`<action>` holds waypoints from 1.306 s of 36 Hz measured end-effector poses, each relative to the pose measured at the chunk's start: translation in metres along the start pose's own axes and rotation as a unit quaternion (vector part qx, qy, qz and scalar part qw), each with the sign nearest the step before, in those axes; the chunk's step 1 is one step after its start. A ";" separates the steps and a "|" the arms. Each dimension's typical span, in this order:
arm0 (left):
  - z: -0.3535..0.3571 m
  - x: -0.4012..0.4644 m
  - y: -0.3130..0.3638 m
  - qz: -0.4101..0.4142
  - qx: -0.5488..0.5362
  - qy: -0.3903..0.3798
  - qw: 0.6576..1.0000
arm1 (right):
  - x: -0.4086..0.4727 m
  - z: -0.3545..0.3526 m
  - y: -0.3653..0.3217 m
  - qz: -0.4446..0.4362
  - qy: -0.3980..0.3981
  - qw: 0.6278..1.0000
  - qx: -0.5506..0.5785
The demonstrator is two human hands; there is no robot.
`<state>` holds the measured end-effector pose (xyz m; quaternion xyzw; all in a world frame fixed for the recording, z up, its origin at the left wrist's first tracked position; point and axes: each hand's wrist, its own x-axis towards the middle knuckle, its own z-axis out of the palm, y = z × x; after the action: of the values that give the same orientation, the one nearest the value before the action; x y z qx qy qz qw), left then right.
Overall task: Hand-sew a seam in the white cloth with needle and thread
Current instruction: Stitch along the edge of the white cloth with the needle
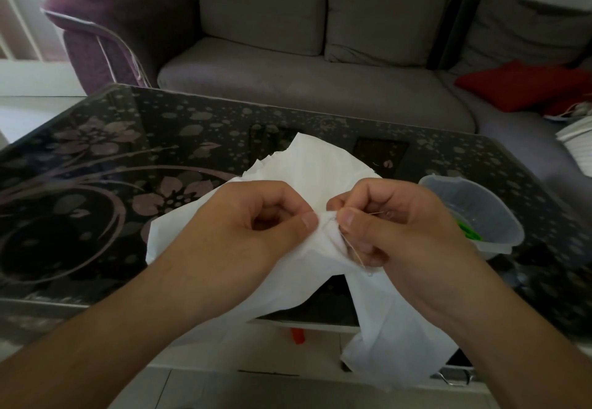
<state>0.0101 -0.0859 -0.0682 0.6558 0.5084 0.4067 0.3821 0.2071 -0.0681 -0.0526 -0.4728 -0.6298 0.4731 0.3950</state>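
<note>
White cloth (320,171) pinched between both hands.

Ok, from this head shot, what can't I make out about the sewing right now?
- Needle: only a glint between the thumbs; its tip is buried in the white cloth.
- Stitches: too small, masked by left hand and right hand.
- Thread: faint, its end is lost.
- Plastic tub: contents blurred, just something green.

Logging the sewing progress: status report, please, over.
Left hand pinches white cloth. Right hand pinches needle at the fold. Nothing in the way.
</note>
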 end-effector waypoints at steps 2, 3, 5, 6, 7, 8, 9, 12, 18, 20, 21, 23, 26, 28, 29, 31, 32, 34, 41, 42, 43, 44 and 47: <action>0.000 0.000 0.000 0.002 -0.002 -0.002 1.000 | 0.001 -0.001 0.001 0.001 -0.004 1.000 0.012; 0.000 0.000 0.000 0.004 -0.001 -0.004 1.000 | 0.001 -0.002 0.002 0.002 -0.007 1.000 0.019; 0.000 0.000 -0.001 0.009 0.003 -0.004 1.000 | 0.002 -0.002 0.002 0.005 -0.008 1.000 0.024; 0.000 0.001 -0.001 0.012 0.005 -0.005 1.000 | 0.002 -0.002 0.003 0.007 -0.007 1.000 0.026; 0.000 0.001 -0.001 0.013 0.007 -0.006 1.000 | 0.002 -0.003 0.004 0.008 -0.008 0.999 0.030; 0.000 0.001 -0.001 0.014 0.008 -0.007 1.000 | 0.002 -0.003 0.004 0.009 -0.009 0.999 0.035; 0.000 0.001 -0.001 0.016 0.010 -0.009 1.000 | 0.002 -0.003 0.005 0.009 -0.011 0.999 0.043; 0.000 0.001 -0.002 0.019 0.012 -0.010 1.000 | 0.002 -0.003 0.007 0.011 -0.018 0.997 0.074; 0.001 0.001 -0.001 0.014 0.015 -0.005 1.000 | 0.002 -0.001 0.008 0.024 -0.038 0.989 0.138; 0.002 0.001 -0.001 0.012 0.008 -0.005 1.000 | 0.003 -0.001 0.009 0.026 -0.046 0.987 0.149; 0.002 0.001 -0.002 0.011 0.003 -0.006 1.000 | 0.003 -0.001 0.009 0.027 -0.050 0.986 0.157; 0.002 0.001 -0.002 0.010 -0.007 -0.006 1.000 | 0.003 0.000 0.010 0.028 -0.060 0.982 0.176; 0.002 0.001 -0.002 0.013 -0.005 -0.006 1.000 | 0.003 0.001 0.011 0.030 -0.068 0.979 0.189; 0.002 0.001 -0.002 0.016 0.000 -0.008 1.000 | 0.003 0.001 0.012 0.030 -0.072 0.978 0.195; 0.002 0.001 -0.002 0.016 0.001 -0.009 1.000 | 0.003 0.001 0.012 0.030 -0.075 0.977 0.197; 0.002 0.001 -0.003 0.019 -0.002 -0.009 1.000 | 0.003 0.001 0.012 0.032 -0.079 0.976 0.202; 0.002 0.001 -0.003 0.021 -0.003 -0.009 1.000 | 0.003 0.002 0.012 0.033 -0.081 0.975 0.204; 0.002 0.002 -0.003 0.024 -0.001 -0.008 1.000 | 0.003 0.002 0.013 0.035 -0.082 0.974 0.210; 0.004 0.002 -0.005 0.022 -0.005 -0.013 1.000 | 0.003 0.003 0.014 0.044 -0.079 0.972 0.216; 0.004 0.002 -0.005 0.022 -0.004 -0.012 1.000 | 0.003 0.004 0.014 0.043 -0.080 0.972 0.218; 0.004 0.001 -0.005 0.022 -0.005 -0.012 1.000 | 0.003 0.005 0.013 0.042 -0.081 0.971 0.222; 0.004 0.001 -0.005 0.021 -0.008 -0.012 1.000 | 0.002 0.006 0.013 0.040 -0.082 0.970 0.226; 0.006 0.000 -0.005 0.015 -0.020 -0.009 1.000 | 0.002 0.008 0.013 0.031 -0.089 0.970 0.222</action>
<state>0.0141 -0.0858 -0.0752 0.6590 0.4869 0.4168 0.3936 0.2022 -0.0666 -0.0667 -0.3484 -0.5265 0.6535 0.4176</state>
